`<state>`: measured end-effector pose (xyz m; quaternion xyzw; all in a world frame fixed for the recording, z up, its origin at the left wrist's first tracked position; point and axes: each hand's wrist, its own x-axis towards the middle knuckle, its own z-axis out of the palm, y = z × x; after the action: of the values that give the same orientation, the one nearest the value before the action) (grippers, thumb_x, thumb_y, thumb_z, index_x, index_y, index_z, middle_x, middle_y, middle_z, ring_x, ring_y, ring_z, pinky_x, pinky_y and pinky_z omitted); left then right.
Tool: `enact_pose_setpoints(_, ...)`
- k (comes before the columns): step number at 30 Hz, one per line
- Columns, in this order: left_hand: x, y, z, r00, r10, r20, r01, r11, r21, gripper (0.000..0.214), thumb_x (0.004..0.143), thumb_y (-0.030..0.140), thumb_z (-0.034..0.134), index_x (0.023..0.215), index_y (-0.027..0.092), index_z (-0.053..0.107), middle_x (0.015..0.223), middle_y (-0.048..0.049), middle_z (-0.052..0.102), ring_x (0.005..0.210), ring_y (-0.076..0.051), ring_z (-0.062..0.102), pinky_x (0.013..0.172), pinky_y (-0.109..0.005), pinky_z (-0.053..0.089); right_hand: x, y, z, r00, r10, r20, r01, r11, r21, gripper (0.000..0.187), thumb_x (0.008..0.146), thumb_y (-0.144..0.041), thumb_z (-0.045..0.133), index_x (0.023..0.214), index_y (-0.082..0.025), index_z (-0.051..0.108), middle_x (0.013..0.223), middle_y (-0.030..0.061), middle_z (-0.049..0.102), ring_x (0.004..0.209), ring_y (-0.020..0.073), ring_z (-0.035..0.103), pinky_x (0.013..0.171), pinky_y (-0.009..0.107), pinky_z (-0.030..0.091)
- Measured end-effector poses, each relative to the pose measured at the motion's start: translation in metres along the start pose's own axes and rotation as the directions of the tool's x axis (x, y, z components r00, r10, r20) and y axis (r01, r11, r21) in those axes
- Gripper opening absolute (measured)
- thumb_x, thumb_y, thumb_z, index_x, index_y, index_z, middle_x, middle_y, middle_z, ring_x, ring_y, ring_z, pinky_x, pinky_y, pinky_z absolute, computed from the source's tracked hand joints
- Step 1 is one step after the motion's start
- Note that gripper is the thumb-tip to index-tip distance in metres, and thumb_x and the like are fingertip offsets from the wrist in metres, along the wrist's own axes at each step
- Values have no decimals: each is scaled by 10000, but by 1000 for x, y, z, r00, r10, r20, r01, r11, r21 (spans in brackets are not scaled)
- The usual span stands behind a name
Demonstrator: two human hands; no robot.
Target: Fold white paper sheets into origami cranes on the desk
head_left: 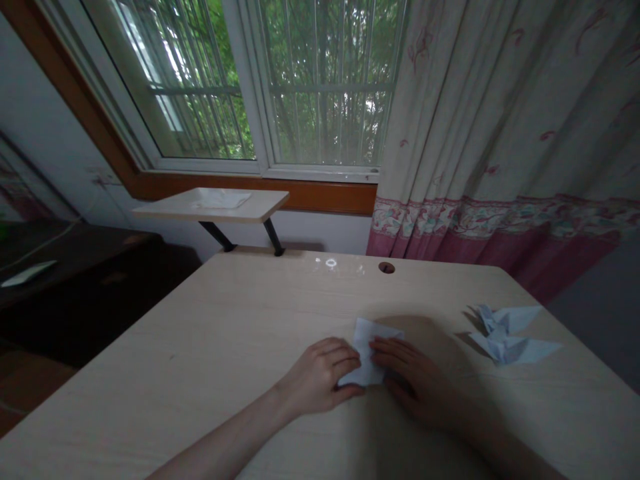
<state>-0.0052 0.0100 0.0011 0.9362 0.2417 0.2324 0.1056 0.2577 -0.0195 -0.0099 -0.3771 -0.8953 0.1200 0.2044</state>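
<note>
Folded paper figures (500, 348) near right hand (417, 377)

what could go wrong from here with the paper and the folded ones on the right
The paper lies on the desk between the left hand and the right hand; uneven pressure might make it slide or crease crookedly. The folded paper pieces sit near the desk's right edge, so a wide outward sweep of the right hand could knock them off.
</note>
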Motion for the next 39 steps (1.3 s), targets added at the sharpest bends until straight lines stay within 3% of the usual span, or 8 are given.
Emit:
enact_pose_setpoints(6, 0, -1, 2, 1000, -6, 30, 6, 1000, 8, 224, 964, 313, 596, 1148, 188, 627, 1144, -44, 703, 1089, -228, 618, 992, -376, 476, 0, 0, 2, 1000, -10, -22, 8, 995, -100, 418, 903, -184, 517, 1313, -229, 581, 1385, 85, 588, 1255, 227, 558, 1051, 438, 450)
enact_pose_setpoints(13, 2, 2, -3, 996, -7, 85, 11, 999, -47, 173, 977, 198, 543, 1133, 179, 616, 1184, -44, 680, 1100, -205, 610, 1032, -365, 448, 2, -5, 8, 982, -135, -132, 87, 944, -319, 299, 980, -221, 448, 1197, -188, 650, 1203, 97, 706, 1092, 238, 661, 897, 408, 532)
enact_pose_setpoints(17, 3, 3, -4, 995, -5, 100, 11, 998, -59, 173, 985, 144, 492, 1103, 180, 614, 1168, -46, 683, 1093, -202, 614, 1023, -359, 454, 1, -6, 10, 977, -154, -146, 92, 927, -364, 283, 974, -192, 453, 1178, -174, 648, 1140, 91, 730, 1027, 243, 682, 860, 405, 532)
enact_pose_setpoints(22, 5, 5, -6, 994, -12, 104, 21, 996, -85, 152, 967, 121, 483, 1047, 175, 602, 1131, -55, 683, 1055, -207, 622, 984, -361, 473, 1, -8, 11, 978, -137, -160, 87, 955, -284, 273, 933, -115, 468, 1130, -168, 649, 1091, 89, 729, 998, 239, 670, 880, 407, 512)
enact_pose_setpoints(27, 5, 8, -7, 993, -14, 119, 29, 991, -129, 164, 893, 83, 510, 1008, 176, 582, 1087, -54, 671, 1035, -208, 607, 962, -361, 478, 3, -18, 9, 995, -4, -96, -2, 998, -57, 189, 945, -139, 510, 1070, -206, 636, 1016, 45, 703, 936, 210, 630, 881, 383, 494)
enact_pose_setpoints(32, 5, 12, -2, 995, -42, 90, 56, 985, -164, 166, 849, 55, 529, 957, 176, 566, 1077, -62, 642, 1032, -213, 577, 941, -353, 479, 6, -22, 9, 989, 124, -75, -120, 991, 58, 101, 956, -158, 523, 983, -209, 605, 977, 34, 667, 915, 200, 602, 874, 379, 485)
enact_pose_setpoints(39, 8, 18, 0, 986, -151, 69, 159, 979, -131, 84, 970, 155, 500, 939, 174, 575, 1027, -77, 613, 986, -216, 554, 888, -343, 498, 10, -20, 10, 971, 214, -106, -201, 972, 125, 99, 933, -134, 547, 890, -220, 570, 947, 30, 641, 907, 199, 599, 844, 361, 508)
